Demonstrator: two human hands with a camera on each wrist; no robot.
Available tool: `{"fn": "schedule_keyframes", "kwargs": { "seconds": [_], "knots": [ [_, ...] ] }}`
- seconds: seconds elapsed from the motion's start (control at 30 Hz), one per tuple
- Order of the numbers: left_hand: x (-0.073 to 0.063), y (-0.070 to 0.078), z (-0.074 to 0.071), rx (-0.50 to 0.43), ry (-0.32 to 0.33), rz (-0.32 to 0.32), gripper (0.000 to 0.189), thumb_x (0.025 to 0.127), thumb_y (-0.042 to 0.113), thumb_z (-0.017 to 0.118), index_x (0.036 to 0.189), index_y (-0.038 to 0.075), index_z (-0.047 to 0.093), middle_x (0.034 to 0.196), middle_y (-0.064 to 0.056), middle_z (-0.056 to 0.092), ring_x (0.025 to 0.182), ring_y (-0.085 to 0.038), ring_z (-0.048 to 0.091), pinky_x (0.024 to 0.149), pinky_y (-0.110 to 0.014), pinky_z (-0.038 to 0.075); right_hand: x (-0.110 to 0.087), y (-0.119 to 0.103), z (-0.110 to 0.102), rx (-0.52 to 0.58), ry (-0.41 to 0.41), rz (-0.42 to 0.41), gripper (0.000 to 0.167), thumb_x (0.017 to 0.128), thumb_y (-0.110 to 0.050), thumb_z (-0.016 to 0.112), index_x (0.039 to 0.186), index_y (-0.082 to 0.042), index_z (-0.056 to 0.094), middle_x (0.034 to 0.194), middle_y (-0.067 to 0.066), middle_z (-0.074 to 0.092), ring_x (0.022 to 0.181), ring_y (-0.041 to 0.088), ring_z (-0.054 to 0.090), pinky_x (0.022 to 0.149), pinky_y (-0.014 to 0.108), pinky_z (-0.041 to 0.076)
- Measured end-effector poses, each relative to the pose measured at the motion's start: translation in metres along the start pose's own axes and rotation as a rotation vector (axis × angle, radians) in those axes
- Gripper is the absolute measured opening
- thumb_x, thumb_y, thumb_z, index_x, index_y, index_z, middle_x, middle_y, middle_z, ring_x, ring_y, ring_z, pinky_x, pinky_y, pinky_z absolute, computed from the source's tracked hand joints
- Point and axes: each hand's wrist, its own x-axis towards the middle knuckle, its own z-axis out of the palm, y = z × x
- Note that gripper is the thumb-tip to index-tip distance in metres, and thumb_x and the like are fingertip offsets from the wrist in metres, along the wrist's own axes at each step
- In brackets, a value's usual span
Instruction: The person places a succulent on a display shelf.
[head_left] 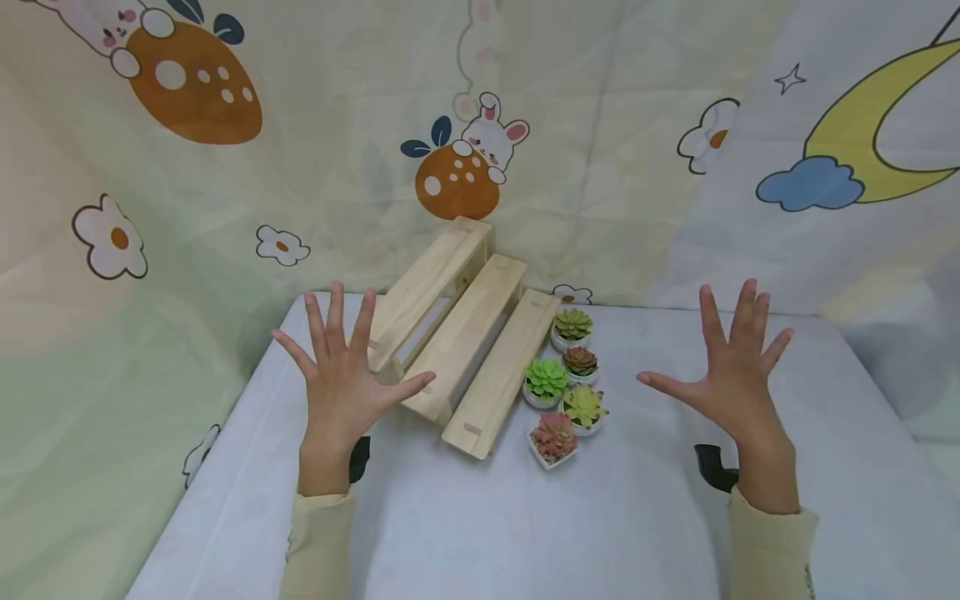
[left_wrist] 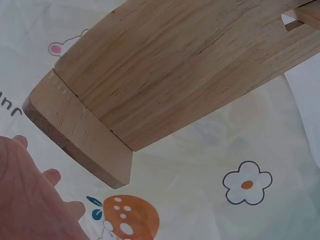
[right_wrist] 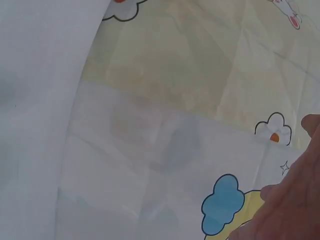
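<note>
My left hand (head_left: 341, 396) is raised with its fingers spread, palm empty, overlapping the left side of a stepped wooden stand (head_left: 468, 337) in the head view. The stand has three pale plank tiers that descend toward the right. In the left wrist view its side board (left_wrist: 185, 65) fills the upper part, beyond my fingers. Off to the right, my right hand (head_left: 738, 383) is held up the same way, fingers spread and holding nothing. Between the stand and that hand sit several small potted succulents: dark red (head_left: 580, 361), bright green (head_left: 546, 379), yellow-green (head_left: 583, 407), pink (head_left: 555, 437) and green (head_left: 573, 324).
A white cloth covers the table (head_left: 600, 533). Behind it hangs a printed fabric backdrop (head_left: 600, 167) with rabbits, flowers and a moon, which also runs along the left side. A dark strap piece (head_left: 716, 468) shows by the right wrist, another (head_left: 360, 460) by the left.
</note>
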Motion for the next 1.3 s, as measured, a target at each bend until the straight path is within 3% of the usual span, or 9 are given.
{"fn": "schedule_keyframes", "kwargs": {
  "seconds": [0.17,0.27,0.43,0.57,0.73,0.8,1.07,1.3],
  "knots": [
    [0.0,-0.003,-0.001,-0.015,0.001,-0.024,0.114,0.069,0.093,0.039,0.158,0.028,0.009,0.164,-0.006,0.0,0.149,-0.035,-0.007,0.105,-0.073,-0.013,0.002,-0.007,0.003,0.189,-0.064,0.0,0.122,0.066,-0.089,0.053,0.158,-0.029,0.001,0.162,0.0,-0.021,0.146,0.035,-0.022,0.102,0.071,-0.022],
    [0.0,-0.005,-0.002,-0.056,-0.043,-0.066,0.115,0.069,0.094,0.039,0.158,0.028,0.006,0.164,-0.004,-0.004,0.149,-0.034,-0.009,0.107,-0.072,-0.011,0.002,-0.013,0.007,0.286,-0.093,-0.002,0.119,0.069,-0.079,0.064,0.158,-0.024,0.006,0.163,0.004,-0.015,0.147,0.035,-0.019,0.104,0.069,-0.021],
    [-0.002,-0.014,-0.007,-0.185,-0.117,-0.167,0.126,0.065,0.078,0.069,0.158,0.022,0.004,0.164,-0.01,-0.003,0.149,-0.035,-0.009,0.11,-0.068,-0.008,-0.004,-0.026,0.016,0.445,-0.184,-0.001,0.111,0.076,-0.045,0.081,0.158,-0.019,0.011,0.163,0.013,-0.005,0.147,0.039,-0.009,0.105,0.074,-0.011],
    [-0.008,-0.024,-0.012,-0.301,-0.174,-0.254,0.129,0.063,0.052,0.086,0.158,0.016,0.007,0.163,-0.014,0.004,0.149,-0.037,-0.002,0.114,-0.066,0.005,-0.009,-0.037,0.021,0.526,-0.283,0.088,0.099,0.082,-0.019,0.079,0.157,-0.014,0.015,0.161,0.018,0.008,0.145,0.044,0.008,0.104,0.077,0.01],
    [-0.015,-0.035,-0.015,-0.425,-0.238,-0.33,0.122,0.067,0.044,0.088,0.157,0.016,0.011,0.16,-0.012,0.017,0.146,-0.035,0.018,0.107,-0.063,0.03,-0.019,-0.042,0.025,0.561,-0.4,0.207,0.079,0.088,-0.004,0.069,0.152,-0.002,0.022,0.15,0.029,0.029,0.134,0.051,0.032,0.103,0.071,0.028],
    [-0.017,-0.037,-0.015,-0.481,-0.251,-0.35,0.119,0.068,0.04,0.088,0.157,0.017,0.013,0.157,-0.013,0.024,0.142,-0.035,0.027,0.106,-0.059,0.035,-0.024,-0.042,0.029,0.572,-0.447,0.244,0.078,0.087,0.001,0.066,0.15,0.001,0.021,0.148,0.031,0.03,0.13,0.052,0.036,0.101,0.069,0.032],
    [-0.02,-0.036,-0.001,-0.657,-0.217,-0.383,0.115,0.069,0.018,0.09,0.156,0.018,0.015,0.145,-0.018,0.04,0.12,-0.038,0.051,0.099,-0.052,0.045,-0.036,-0.044,0.048,0.639,-0.567,0.295,0.083,0.082,-0.006,0.077,0.143,0.006,0.023,0.143,0.033,0.031,0.123,0.051,0.045,0.093,0.058,0.047],
    [-0.023,-0.032,0.012,-0.705,-0.17,-0.437,0.107,0.07,0.015,0.088,0.153,0.011,0.021,0.13,-0.019,0.051,0.108,-0.035,0.06,0.091,-0.048,0.052,-0.042,-0.047,0.065,0.594,-0.605,0.307,0.078,0.08,-0.011,0.08,0.138,0.007,0.031,0.135,0.032,0.041,0.11,0.042,0.055,0.078,0.036,0.054]
  ]
}}
